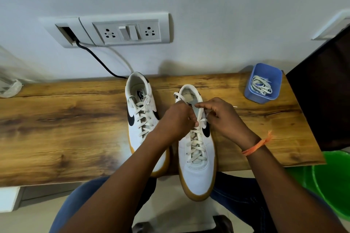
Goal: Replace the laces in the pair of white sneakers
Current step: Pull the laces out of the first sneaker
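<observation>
head: both hands [198, 117] pinching lace [201, 121]

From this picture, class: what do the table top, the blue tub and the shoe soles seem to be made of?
Table top: wood or wood-look laminate, glossy; grain and knots show, with sheen.
Blue tub: likely plastic; smooth, even colour, rounded moulded corners.
Shoe soles: probably gum rubber; tan, matt band under white uppers.
</observation>
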Motion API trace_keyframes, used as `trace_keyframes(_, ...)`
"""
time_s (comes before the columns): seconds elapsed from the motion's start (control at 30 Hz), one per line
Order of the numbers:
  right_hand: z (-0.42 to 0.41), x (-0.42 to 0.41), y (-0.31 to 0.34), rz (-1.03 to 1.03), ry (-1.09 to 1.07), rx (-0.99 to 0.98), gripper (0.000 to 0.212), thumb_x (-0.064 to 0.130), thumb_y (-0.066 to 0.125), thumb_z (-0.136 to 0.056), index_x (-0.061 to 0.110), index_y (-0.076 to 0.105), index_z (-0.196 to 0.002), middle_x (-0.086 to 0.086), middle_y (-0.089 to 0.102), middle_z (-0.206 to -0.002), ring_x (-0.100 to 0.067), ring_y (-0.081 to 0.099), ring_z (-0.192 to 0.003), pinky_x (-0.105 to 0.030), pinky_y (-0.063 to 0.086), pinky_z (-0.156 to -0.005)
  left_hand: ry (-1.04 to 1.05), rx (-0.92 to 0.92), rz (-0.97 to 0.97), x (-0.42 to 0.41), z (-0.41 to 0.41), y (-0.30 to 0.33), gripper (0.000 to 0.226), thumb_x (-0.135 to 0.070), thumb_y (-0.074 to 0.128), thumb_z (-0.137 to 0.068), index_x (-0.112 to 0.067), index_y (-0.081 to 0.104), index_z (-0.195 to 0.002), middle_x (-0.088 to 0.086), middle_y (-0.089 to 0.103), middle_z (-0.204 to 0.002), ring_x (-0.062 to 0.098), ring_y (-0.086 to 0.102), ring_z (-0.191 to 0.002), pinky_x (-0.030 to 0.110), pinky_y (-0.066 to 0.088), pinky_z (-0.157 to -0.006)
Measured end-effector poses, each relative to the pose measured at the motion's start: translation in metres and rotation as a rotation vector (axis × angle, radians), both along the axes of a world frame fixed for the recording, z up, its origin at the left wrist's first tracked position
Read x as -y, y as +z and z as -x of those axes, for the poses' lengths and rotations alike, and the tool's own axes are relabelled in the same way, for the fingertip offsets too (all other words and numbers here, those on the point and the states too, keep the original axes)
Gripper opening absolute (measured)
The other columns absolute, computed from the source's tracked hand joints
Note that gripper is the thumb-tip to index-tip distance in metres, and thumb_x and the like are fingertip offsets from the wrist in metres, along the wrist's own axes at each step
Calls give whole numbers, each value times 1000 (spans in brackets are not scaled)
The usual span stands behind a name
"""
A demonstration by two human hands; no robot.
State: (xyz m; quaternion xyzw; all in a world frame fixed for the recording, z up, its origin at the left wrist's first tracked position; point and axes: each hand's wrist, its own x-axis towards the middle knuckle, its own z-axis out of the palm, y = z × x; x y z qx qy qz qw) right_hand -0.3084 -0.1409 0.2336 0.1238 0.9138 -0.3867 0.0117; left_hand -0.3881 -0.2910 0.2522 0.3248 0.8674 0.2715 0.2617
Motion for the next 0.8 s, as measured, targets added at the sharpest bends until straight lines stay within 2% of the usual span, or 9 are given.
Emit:
trace_keyframes(0.1,0,0,2,-36,15,-32,36,4,55,-94,22,67,-123,0,61,-104,-11,56,-93,-17,43,-76,-73,40,-8,3,2,9,8,-15,68,-91,-11,75,-89,-9,57,-83,3,53,-74,12,36,-66)
trace_keyframes(0.2,0,-3,4,-47,23,-59,31,6,59,-94,19,69,-120,0,65,-106,-12,61,-94,-12,44,-73,-111,168,-70,21,17,23,10,-17,68,-92,-14,70,-82,-14,56,-73,-7,53,-64,7,37,-60)
trace_keyframes(0.3,1,-3,5,-31,19,-63,28,8,61,-94,17,70,-118,-1,67,-105,-15,63,-95,-20,51,-77,-63,237,14,45,31,28,19,-18,69,-88,-1,65,-81,-5,54,-69,1,47,-60,16,39,-60)
trace_keyframes(0.4,2,-4,4,-31,-1,-49,24,17,61,-95,20,72,-116,1,66,-102,-14,61,-96,-32,51,-83,-35,40,100,49,34,21,27,-30,73,-81,-6,61,-78,-1,53,-77,8,47,-69,29,42,-66)
trace_keyframes(0.5,3,2,5,-85,9,-40,24,36,59,-94,28,71,-113,2,62,-94,-13,58,-90,-31,48,-76,-40,-121,2,34,22,20,46,-57,79,-69,-29,66,-104,-5,48,-102,9,47,-96,28,42,-79)
trace_keyframes(0.57,4,8,6,-132,4,-10,34,44,59,-92,29,66,-122,0,56,-93,-15,56,-87,-33,48,-72,-135,-332,110,21,12,18,51,-59,75,-73,-37,65,-117,-5,47,-117,18,40,-113,35,37,-93)
trace_keyframes(0.63,5,8,6,-130,-7,4,39,41,63,-91,27,63,-127,0,54,-92,-14,55,-87,-29,47,-72,-144,-401,202,12,4,15,43,-52,73,-79,-37,66,-119,-5,47,-126,21,34,-119,39,30,-97)
trace_keyframes(0.73,6,5,6,-81,-42,-39,29,29,65,-91,21,70,-119,13,53,-85,2,51,-80,-8,34,-68,-20,-283,115,12,4,9,24,-46,77,-77,-36,74,-100,-8,49,-121,20,32,-118,35,23,-88)
trace_keyframes(0.8,7,4,7,-74,-57,-62,23,21,65,-91,18,73,-112,21,52,-82,9,49,-76,-2,33,-66,33,-223,70,13,8,8,17,-45,78,-76,-37,76,-91,-7,50,-116,19,32,-116,33,21,-85)
